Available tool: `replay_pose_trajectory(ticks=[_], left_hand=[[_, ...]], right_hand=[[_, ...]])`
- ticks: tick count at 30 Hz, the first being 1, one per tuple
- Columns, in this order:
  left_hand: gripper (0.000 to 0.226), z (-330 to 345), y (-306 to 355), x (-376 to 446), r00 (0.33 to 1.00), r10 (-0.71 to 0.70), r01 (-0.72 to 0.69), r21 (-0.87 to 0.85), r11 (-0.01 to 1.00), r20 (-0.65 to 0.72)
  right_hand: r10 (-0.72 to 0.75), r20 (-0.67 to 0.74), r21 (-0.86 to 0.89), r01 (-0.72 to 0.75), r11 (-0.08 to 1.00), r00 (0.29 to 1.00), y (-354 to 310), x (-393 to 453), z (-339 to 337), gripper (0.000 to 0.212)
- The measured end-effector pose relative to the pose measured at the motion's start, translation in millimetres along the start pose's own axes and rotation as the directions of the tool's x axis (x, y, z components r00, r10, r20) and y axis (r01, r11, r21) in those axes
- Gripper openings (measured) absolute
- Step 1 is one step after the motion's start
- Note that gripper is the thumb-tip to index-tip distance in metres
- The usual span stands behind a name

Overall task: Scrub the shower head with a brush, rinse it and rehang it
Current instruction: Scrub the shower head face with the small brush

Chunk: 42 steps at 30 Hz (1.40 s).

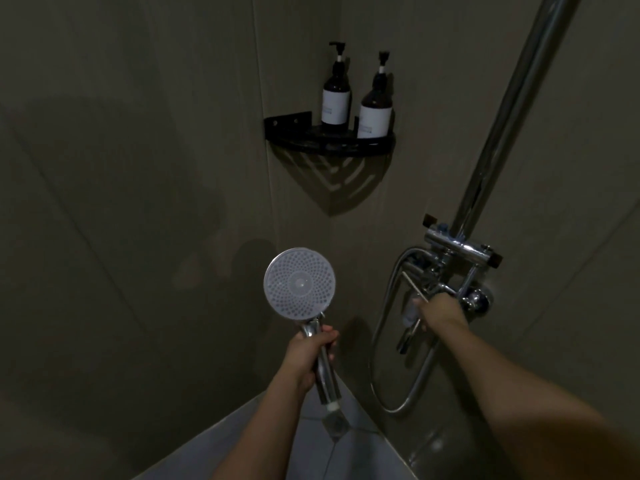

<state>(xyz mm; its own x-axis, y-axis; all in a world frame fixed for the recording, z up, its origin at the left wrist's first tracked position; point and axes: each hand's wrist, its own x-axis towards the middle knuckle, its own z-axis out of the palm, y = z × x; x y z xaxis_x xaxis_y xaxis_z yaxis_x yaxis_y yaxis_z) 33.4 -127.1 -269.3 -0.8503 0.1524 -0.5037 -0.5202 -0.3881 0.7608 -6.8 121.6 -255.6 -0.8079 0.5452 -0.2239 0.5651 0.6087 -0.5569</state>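
My left hand [311, 355] grips the chrome handle of the shower head [300, 284], whose round white spray face points up toward me. From the handle's bottom end a metal hose [382, 327] loops round to the chrome mixer valve [460, 258] on the right wall. My right hand [441, 311] reaches to that valve with its fingers closed around the lever under it; a thin rod-like thing pokes out above the fist, and I cannot tell whether it is a brush. No water is visible.
A chrome riser pipe [512, 109] climbs from the valve to the upper right. A black corner shelf [329, 142] holds two dark pump bottles [336, 98]. Dim tiled walls close in on the left and right; pale floor tiles [249, 441] show below.
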Motion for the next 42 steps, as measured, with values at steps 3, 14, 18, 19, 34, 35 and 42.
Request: replay_pose_trajectory(ticks=[3, 14, 18, 19, 34, 35, 42], left_hand=[[0.019, 17.7, -6.0, 2.5, 0.999, -0.02, 0.02, -0.011, 1.0, 0.047], [0.019, 52.6, -18.3, 4.4, 0.993, -0.021, 0.017, 0.035, 0.999, 0.116], [0.018, 41.5, -14.8, 6.4, 0.997, -0.023, 0.02, 0.044, 0.999, 0.073], [0.018, 38.1, -14.3, 6.9, 0.998, -0.019, 0.017, 0.042, 0.999, 0.065], [0.021, 23.5, -15.4, 9.8, 0.999, -0.025, 0.023, 0.054, 0.998, 0.046], [0.021, 24.0, -16.0, 9.4, 0.999, -0.024, 0.022, 0.054, 0.998, 0.045], [0.021, 27.7, -19.3, 11.6, 0.999, -0.03, 0.027, 0.066, 0.997, 0.034]], right_hand=[[-0.05, -0.152, 0.239, 0.086, 0.967, 0.987, -2.9, 4.9, -23.4, 0.04], [0.102, 0.406, 0.87, -0.418, 0.261, 0.908, -31.8, 19.3, -39.5, 0.024], [0.1, 0.361, 0.932, -0.359, -0.041, 0.927, -44.6, 19.8, -21.9, 0.026], [0.074, 0.367, 0.924, -0.354, -0.145, 0.927, -44.7, 18.4, -19.8, 0.028], [0.132, 0.352, 0.912, -0.308, -0.27, 0.927, -53.7, 20.3, -13.8, 0.028], [0.176, 0.327, 0.93, -0.283, -0.237, 0.929, -58.7, 18.6, -15.3, 0.029], [0.248, 0.182, 0.946, -0.239, 0.221, 0.952, -61.6, 9.1, -6.4, 0.031]])
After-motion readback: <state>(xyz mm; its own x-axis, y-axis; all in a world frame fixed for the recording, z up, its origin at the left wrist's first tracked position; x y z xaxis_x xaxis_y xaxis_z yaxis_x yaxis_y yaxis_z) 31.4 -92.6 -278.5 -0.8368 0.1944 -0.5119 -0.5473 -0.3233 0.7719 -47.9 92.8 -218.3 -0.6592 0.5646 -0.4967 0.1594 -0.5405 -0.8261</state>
